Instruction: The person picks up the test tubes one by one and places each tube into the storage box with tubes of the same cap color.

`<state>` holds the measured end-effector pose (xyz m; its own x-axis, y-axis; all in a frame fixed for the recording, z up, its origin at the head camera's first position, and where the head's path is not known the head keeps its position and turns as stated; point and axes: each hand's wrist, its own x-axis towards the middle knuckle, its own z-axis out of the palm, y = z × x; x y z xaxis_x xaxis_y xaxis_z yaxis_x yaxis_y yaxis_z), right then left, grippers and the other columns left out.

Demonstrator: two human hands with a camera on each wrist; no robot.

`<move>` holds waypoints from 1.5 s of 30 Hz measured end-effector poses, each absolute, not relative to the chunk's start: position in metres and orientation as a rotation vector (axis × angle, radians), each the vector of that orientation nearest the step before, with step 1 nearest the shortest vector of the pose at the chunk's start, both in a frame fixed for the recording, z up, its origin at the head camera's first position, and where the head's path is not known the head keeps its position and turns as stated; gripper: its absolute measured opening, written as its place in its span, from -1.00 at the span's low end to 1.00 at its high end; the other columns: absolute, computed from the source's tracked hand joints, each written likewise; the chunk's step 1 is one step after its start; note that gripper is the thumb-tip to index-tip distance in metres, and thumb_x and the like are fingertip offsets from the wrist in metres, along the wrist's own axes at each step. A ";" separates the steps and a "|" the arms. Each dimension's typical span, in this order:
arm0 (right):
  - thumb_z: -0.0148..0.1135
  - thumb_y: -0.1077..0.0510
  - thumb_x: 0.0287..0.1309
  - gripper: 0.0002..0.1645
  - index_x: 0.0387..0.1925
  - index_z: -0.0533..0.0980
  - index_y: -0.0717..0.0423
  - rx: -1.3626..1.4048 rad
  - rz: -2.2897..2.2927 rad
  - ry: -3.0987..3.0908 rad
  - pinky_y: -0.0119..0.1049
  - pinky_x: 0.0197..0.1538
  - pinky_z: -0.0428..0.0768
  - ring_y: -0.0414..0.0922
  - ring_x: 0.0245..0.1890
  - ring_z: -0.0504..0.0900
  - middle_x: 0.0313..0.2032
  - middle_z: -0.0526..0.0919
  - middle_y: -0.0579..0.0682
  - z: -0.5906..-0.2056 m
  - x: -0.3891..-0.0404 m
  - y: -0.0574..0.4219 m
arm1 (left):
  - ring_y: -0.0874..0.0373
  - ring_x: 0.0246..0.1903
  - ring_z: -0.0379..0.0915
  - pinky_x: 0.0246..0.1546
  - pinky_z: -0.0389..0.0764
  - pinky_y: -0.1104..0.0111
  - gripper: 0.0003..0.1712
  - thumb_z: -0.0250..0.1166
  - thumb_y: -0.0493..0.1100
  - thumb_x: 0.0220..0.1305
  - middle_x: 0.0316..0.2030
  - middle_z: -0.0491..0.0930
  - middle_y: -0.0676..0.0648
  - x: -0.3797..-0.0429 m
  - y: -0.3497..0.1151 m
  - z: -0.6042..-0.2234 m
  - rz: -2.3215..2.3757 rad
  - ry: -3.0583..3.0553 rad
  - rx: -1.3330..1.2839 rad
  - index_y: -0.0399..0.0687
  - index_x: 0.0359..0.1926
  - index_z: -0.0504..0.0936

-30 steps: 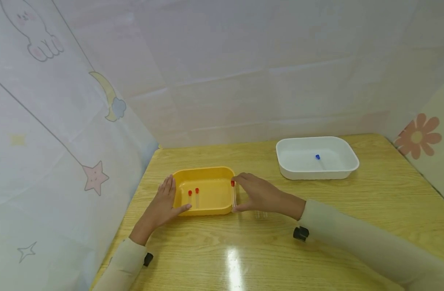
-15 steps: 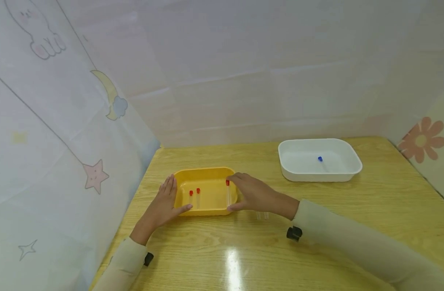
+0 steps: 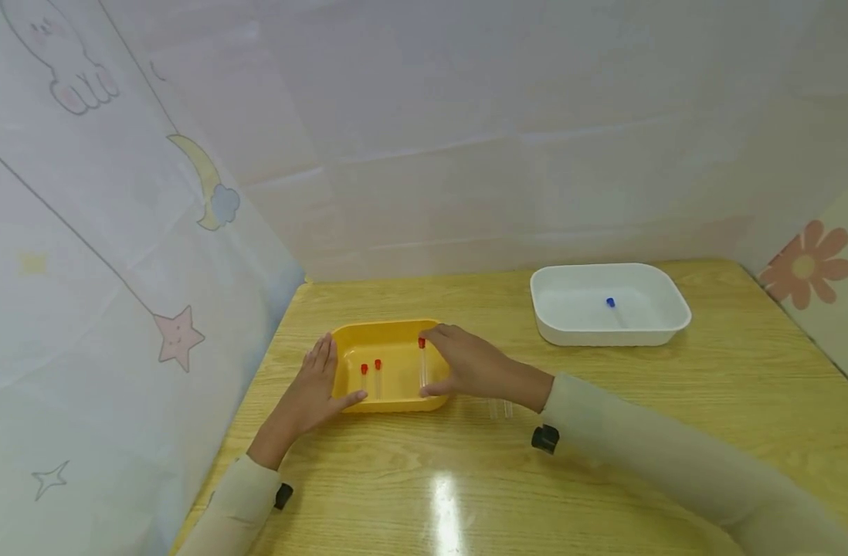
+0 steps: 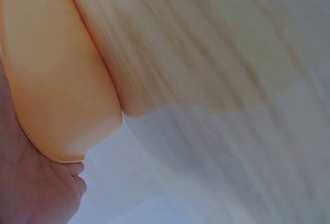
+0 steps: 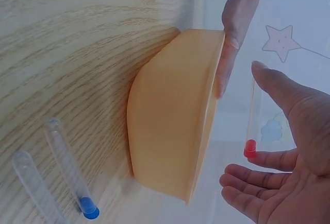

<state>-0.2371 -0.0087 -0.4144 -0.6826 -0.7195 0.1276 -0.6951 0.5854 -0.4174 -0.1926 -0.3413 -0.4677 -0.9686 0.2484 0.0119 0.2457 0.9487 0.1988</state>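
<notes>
My right hand pinches a clear test tube with a red cap by its two ends, the thumb at the rounded end and the forefinger at the cap. In the head view the tube overlaps the right part of a yellow tray; in the right wrist view it is above the rim. Two more red-capped test tubes lie side by side in the tray's left part. My left hand rests on the tray's left end, fingers straight along the rim and thumb stretched over the front edge.
Two clear test tubes lie on the wooden table to the right of the yellow tray, one with a blue cap showing. At the back right stands a white tray holding a blue-capped test tube. Printed cloth hangs behind the table.
My right hand has moved left with the red-capped test tube, from the yellow tray's right edge to over its inside. The left hand has stayed on the tray.
</notes>
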 end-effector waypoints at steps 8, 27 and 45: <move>0.43 -0.41 0.05 0.17 0.45 0.30 0.25 -1.238 -0.675 2.756 -0.03 0.31 0.49 0.09 0.36 0.42 0.34 0.45 0.16 -0.414 -0.241 -0.018 | -0.16 0.58 -0.49 0.52 -0.23 -0.08 0.36 0.10 0.54 0.29 0.59 -0.46 -0.24 -0.193 -0.341 -0.467 0.315 3.090 0.387 -0.38 0.58 -0.28; 0.46 -0.35 0.07 0.15 0.45 0.29 0.28 -1.264 -0.681 2.741 -0.03 0.31 0.48 0.12 0.38 0.40 0.36 0.42 0.20 -0.412 -0.242 -0.037 | -0.19 0.58 -0.46 0.51 -0.20 -0.11 0.37 0.09 0.56 0.28 0.59 -0.43 -0.26 -0.192 -0.339 -0.466 0.315 3.087 0.378 -0.38 0.58 -0.28; 0.44 -0.39 0.06 0.17 0.47 0.26 0.23 -1.171 -0.685 2.737 -0.01 0.30 0.50 0.11 0.32 0.45 0.36 0.42 0.19 -0.416 -0.256 -0.050 | -0.18 0.58 -0.49 0.51 -0.21 -0.12 0.38 0.13 0.54 0.27 0.59 -0.43 -0.27 -0.193 -0.341 -0.468 0.337 3.078 0.382 -0.39 0.58 -0.29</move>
<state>-0.2556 -0.0499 -0.4158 -0.7029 -0.7051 0.0935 -0.6660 0.6064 -0.4344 -0.1930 -0.3405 -0.4676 -0.9698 0.2436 0.0053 0.2390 0.9467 0.2158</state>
